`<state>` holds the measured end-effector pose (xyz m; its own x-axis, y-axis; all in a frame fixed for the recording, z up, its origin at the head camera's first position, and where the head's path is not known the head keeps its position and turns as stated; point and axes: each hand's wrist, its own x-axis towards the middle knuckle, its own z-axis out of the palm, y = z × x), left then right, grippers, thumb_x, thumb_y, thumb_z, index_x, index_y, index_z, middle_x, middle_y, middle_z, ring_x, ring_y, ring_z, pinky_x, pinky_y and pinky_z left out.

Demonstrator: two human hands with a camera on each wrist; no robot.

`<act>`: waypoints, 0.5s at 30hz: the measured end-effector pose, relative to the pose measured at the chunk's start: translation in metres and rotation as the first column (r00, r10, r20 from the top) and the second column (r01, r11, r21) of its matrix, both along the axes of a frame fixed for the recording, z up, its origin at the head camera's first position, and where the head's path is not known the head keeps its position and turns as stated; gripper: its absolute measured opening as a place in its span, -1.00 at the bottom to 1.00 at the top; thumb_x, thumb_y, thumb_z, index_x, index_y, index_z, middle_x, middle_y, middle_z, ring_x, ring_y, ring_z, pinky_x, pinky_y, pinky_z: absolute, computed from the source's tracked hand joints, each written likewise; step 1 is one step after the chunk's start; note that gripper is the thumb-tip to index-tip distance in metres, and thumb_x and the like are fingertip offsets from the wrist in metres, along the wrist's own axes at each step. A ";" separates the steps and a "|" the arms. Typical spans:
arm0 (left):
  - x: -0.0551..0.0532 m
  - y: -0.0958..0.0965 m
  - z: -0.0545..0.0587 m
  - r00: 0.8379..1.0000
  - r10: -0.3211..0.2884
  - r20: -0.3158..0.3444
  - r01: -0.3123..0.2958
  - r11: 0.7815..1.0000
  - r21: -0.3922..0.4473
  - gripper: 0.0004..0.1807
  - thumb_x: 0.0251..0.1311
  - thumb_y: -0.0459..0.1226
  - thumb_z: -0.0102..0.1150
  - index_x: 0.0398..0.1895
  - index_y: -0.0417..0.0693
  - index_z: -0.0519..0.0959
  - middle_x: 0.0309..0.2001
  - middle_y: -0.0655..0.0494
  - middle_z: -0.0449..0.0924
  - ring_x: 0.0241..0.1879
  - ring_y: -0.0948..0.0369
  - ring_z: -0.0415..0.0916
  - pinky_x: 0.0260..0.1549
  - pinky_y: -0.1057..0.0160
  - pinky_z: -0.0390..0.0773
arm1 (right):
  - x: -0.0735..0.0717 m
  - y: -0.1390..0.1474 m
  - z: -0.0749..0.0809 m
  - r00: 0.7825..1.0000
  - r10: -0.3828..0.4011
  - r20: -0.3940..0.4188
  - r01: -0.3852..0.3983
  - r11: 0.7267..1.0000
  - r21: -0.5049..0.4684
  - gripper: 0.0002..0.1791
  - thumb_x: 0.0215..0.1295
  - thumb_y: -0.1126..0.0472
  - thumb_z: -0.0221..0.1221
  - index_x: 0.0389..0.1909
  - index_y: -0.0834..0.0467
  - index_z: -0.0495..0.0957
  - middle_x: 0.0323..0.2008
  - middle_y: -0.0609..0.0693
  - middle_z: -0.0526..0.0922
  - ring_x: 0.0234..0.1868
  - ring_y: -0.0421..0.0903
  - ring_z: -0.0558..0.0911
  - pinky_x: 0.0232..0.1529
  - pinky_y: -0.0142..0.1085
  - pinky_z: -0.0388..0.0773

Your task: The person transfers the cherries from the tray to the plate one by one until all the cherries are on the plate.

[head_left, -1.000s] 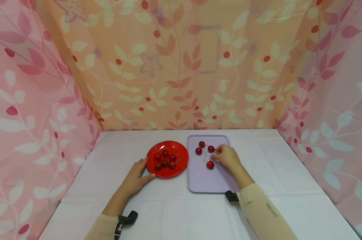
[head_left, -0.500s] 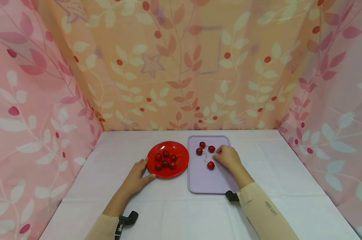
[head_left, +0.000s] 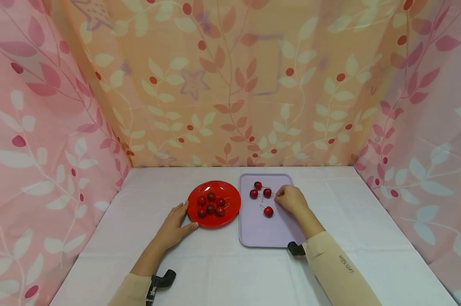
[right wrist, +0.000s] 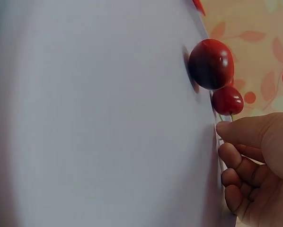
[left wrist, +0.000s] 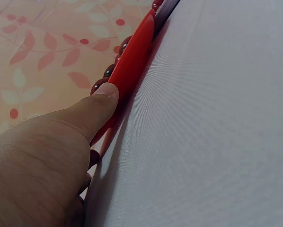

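In the head view, patterned cloth (head_left: pixel 230 85) closes in a white-covered table (head_left: pixel 215 272) on three sides, one piece behind and one at each side. One red plate (head_left: pixel 215 187) and one purple tray (head_left: pixel 264 231) lie side by side, so close that it is hard to tell whether they touch. The plate carries a cluster of cherries (head_left: pixel 210 208), at least six, packed too tightly for a sure count; the tray carries four. Of these, the held cherry (head_left: pixel 267 193) lies with two others near its far and left sides and the fourth nearer the person, just beside the right hand (head_left: pixel 292 199). That hand covers part of the tray's right edge, its grip pinching the held cherry's stem. The left hand (head_left: pixel 173 227) touches the plate's rim, its grip loose, thumb and fingers spread. Two beige sleeves (head_left: pixel 339 265) and two black wrist pieces (head_left: pixel 165 279) show. In the left wrist view, the thumb (left wrist: pixel 106 92) rests at the plate's edge, and several cherries peep over the rim. In the right wrist view, one big-looking cherry stands nearest, partly blocking what is behind; the held cherry sits past it, stem running to thumb and finger
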<state>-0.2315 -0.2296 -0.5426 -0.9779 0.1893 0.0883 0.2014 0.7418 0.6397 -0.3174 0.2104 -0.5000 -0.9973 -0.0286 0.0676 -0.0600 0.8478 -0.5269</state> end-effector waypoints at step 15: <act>-0.001 0.000 -0.002 1.000 0.009 0.009 -0.009 1.000 0.000 0.07 0.20 0.23 0.33 0.65 0.03 0.07 0.60 -0.03 0.13 0.61 -0.13 -0.07 0.42 -0.34 0.16 | 0.001 0.001 0.002 1.000 -0.017 -0.017 0.016 0.997 -0.078 -0.87 0.26 0.16 0.35 -0.34 0.15 0.71 -0.39 -0.01 0.71 -0.28 -0.01 0.61 -0.16 -0.12 0.54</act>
<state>-0.2329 -0.2301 -0.5448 -0.9804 0.1802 0.0792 0.1885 0.7437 0.6414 -0.3166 0.2115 -0.4980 -0.9962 -0.0063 0.0864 -0.0563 0.8053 -0.5902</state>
